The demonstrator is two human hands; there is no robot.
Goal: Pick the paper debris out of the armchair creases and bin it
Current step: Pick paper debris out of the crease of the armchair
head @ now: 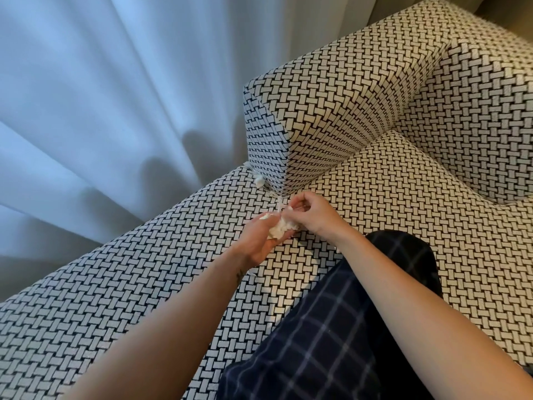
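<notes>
The paper is white, soft and crumpled, torn into small scraps. A wad (pixel 281 230) of them lies in the cupped palm of the left hand (pixel 256 241), whose fingers curl up around it just above the seat. The right hand (pixel 313 216) is touching it from the side and pinches one more scrap (pixel 288 208) between thumb and fingertips, right at the crease where the upright cushion block meets the seat of the armchair (pixel 403 197). A thin strip (pixel 279 201) hangs from that same corner. Further along the crease, toward the curtain (pixel 101 111), a few more bits (pixel 258 181) sit wedged in. So the job looks partly done: a handful is gathered, some scraps are left to pull out, and nothing is binned yet, as no bin is in view. A leg in dark checked trousers (pixel 331 327) rests on the seat.
</notes>
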